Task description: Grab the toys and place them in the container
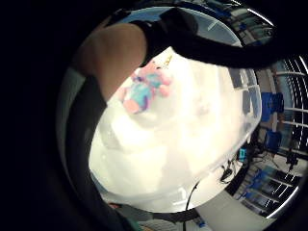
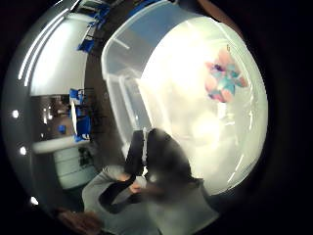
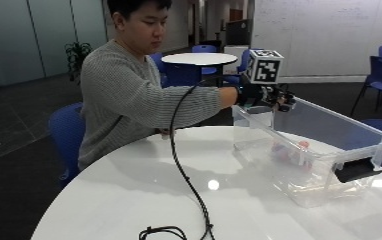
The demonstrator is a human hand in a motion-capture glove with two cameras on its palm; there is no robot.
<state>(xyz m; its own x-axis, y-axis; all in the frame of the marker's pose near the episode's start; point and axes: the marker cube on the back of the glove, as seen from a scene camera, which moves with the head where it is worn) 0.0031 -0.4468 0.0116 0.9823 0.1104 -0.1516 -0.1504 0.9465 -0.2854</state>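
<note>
White round table holds our clear container. Our gloved right hand hovers above it, fingers relaxed, holding nothing. We think the pink-and-blue plush toy inside is done; next, find another.

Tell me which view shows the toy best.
The little finger side palm view: the toy shows largest there, pink and blue, inside the container. The thumb side view shows it smaller. The outside view gives only pink blurs through the wall.
</note>
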